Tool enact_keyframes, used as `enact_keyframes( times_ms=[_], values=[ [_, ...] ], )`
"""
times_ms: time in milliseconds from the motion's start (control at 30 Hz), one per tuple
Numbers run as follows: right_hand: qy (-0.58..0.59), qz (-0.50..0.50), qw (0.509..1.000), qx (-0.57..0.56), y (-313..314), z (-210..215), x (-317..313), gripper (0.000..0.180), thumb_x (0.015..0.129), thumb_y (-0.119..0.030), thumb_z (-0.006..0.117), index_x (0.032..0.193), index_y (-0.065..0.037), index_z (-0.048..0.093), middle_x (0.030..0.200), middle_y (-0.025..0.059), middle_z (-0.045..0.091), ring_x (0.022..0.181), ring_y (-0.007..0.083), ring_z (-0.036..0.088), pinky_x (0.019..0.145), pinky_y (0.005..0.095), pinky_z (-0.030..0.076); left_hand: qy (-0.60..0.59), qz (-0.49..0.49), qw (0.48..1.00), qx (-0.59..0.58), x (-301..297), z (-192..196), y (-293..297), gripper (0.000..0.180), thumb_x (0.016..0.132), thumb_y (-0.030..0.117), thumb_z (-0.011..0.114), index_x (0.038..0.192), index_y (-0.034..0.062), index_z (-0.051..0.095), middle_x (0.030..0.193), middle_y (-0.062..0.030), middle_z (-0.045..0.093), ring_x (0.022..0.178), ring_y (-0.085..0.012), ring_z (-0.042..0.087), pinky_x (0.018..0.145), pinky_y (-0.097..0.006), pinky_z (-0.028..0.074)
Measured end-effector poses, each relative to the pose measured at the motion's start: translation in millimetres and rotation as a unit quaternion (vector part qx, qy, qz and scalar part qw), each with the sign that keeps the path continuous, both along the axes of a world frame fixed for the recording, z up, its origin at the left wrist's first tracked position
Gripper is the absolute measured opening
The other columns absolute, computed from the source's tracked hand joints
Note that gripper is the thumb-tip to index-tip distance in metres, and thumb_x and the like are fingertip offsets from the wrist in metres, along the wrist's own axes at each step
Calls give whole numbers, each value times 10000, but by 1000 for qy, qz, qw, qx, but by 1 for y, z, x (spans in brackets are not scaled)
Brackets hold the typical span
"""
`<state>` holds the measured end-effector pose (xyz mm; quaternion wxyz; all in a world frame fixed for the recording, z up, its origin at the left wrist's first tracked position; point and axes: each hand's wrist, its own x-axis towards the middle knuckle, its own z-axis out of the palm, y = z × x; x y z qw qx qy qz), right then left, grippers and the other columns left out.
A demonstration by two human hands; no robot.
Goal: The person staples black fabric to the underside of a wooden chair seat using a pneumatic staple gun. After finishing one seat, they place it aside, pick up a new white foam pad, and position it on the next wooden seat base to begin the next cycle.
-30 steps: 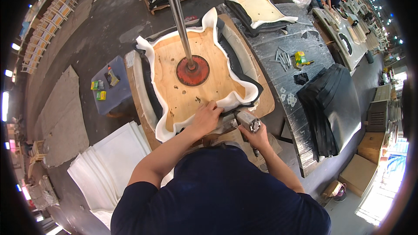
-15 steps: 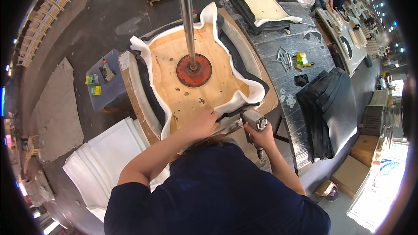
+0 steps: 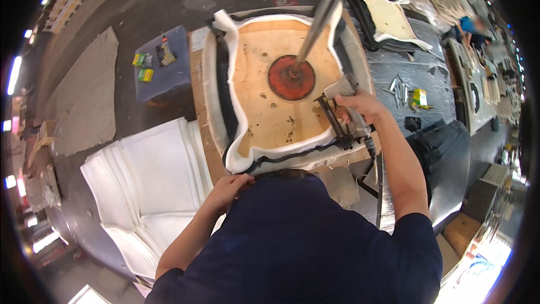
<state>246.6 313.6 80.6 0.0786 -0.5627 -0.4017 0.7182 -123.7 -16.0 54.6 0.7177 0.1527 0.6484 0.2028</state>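
A square wooden seat panel (image 3: 261, 126) lies before me, ringed by white padding (image 3: 238, 87) and a black cover (image 3: 223, 107) turned up around its edges. A metal pole (image 3: 326, 14) ends in a round red plate (image 3: 281, 84) pressed on the panel's middle. My right hand (image 3: 364, 107) is wrapped round a pneumatic staple gun (image 3: 343, 86), held over the panel's right edge near its close right corner. At the near left corner, close to my body, my left hand (image 3: 229, 188) has its fingers curled by the cover's edge; what they pinch is hidden.
White foam sheets (image 3: 163, 174) are stacked at left. A small table (image 3: 169, 81) holds yellow-green boxes (image 3: 145, 75) and a tool (image 3: 165, 53). At right, a wrapped table (image 3: 388, 65) carries loose metal strips (image 3: 398, 93), another seat (image 3: 388, 17) and black sheets (image 3: 444, 157).
My right hand has raised the staple gun from the near edge to the panel's right side. My left hand has drawn back from the near edge to the near left corner. The view has shifted.
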Motion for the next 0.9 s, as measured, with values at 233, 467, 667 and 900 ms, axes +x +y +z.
enact_keyframes(
  times_ms=[233,467,667,900],
  values=[
    [-86,59,994,32,35,-24,-11,561,899,-421,960,1259,-52,741,980,48,731,786,196,728,703,402,634,-69,247,964,-69,9,-19,-10,420,1103,436,714,1213,31,738,1091,-37,811,821,-102,704,673,-253,452],
    [-424,211,710,521,2,-4,-10,417,998,-410,800,1200,-46,766,1053,176,786,973,378,774,909,485,608,-29,209,975,-63,19,-12,4,431,1116,432,702,1246,22,720,1071,-55,786,778,-121,693,680,-281,535],
    [-33,468,777,419,-118,-13,-77,206,971,-273,776,1073,-95,769,1056,136,740,1077,375,731,865,493,599,-132,148,978,-68,37,-32,21,439,1138,457,651,1267,48,744,990,-44,805,771,-94,708,584,-251,493],
    [-71,464,669,576,-148,-58,-87,150,899,-235,810,972,-116,755,939,77,714,941,324,717,813,442,599,39,5,998,58,63,0,46,287,1102,281,720,1278,58,765,1112,-82,734,834,-152,721,672,-301,573]
  ],
)
